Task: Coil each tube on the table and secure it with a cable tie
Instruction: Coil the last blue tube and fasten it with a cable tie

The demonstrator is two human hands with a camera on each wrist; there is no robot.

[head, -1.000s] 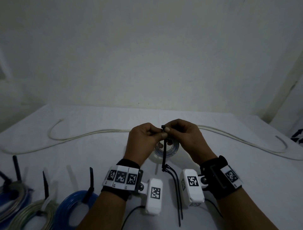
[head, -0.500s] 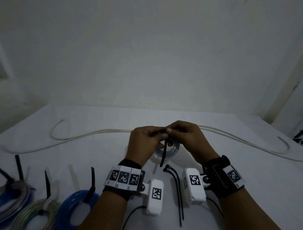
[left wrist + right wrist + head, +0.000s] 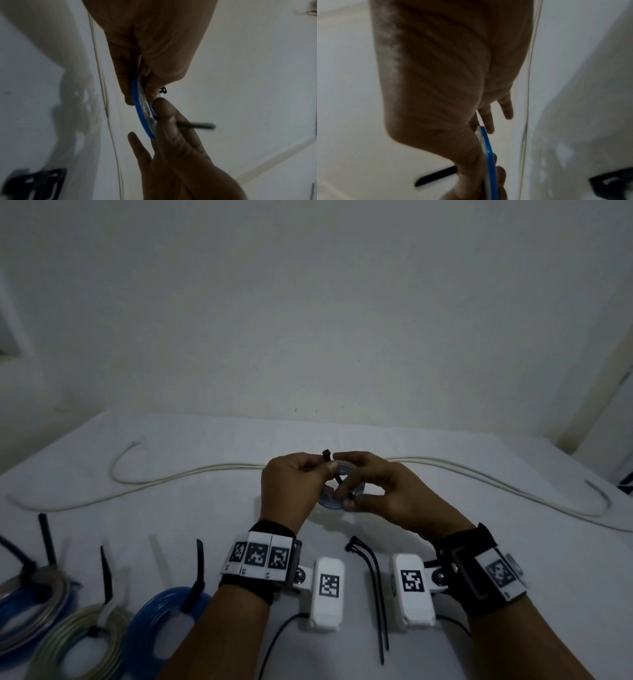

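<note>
Three coils already lay tied at the near left corner of the tabletop (image 3: 178,440): a blue coil (image 3: 161,621) nearest the left wrist, a pale greenish coil (image 3: 78,642) beyond it, and a bluish-grey coil (image 3: 24,607) at the frame's edge, each with a cable-tie tail standing up from it. The tube in hand, a small blue-and-clear coil (image 3: 330,501), was held above the tabletop's middle, just in front of the long white tube (image 3: 191,474). The left hand (image 3: 291,491) curled its fingers round that coil and pinched the head end of a black cable tie (image 3: 339,478) at the coil's top. The right hand (image 3: 387,491) pinched the tie's tail between thumb and forefinger at the coil's near side, its other fingers spread loosely. The tie appeared to pass through the coil but not yet to be threaded into its head, so this coil seemed wound and only half secured. Two spare black ties (image 3: 373,583) lay between the wrists, nearer than the coil. The long white tube, stretched across the tabletop behind the hands, remained uncoiled, so by my reckoning at least one full coil-and-tie round was left after this one.
</note>
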